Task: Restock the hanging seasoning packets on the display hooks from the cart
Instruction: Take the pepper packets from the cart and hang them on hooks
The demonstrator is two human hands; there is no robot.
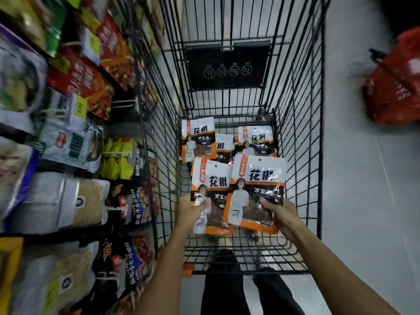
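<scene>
- Left hand (193, 209) pinches the lower left edge of a white-and-orange plastic seasoning packet (212, 178). The thumb is on the front; the other fingers are behind and hidden.
- Right hand (283, 214) grips the lower right corner of a second white-and-orange packet (258, 176). The thumb is laid across the front, and the fingers behind cannot be seen.
- Both packets are upright, face to camera and side by side over the black wire shopping cart (302, 133). The second packet's edge overlaps the first.
- Three spare packets (197, 137) of the same kind lie flat on the cart floor at the far end.
- White wire display hooks (122, 103) and a blurred wall of hanging bags (75, 142) stand to the left of the cart. I cannot tell which hook takes this product.
- Step in hand, as I judge it: lift the pair out and swing left to the display.
- To do it well, regrip nearer the top, since the bottom holds leave the hang-hole end floppy.
- Thread one packet at a time, label facing out, with the other parked in the free hand.
- Risk: the wire side of the cart could snag a corner on the way across.
- Red plastic basket (395, 83) sits on the floor to the right, well apart.
</scene>
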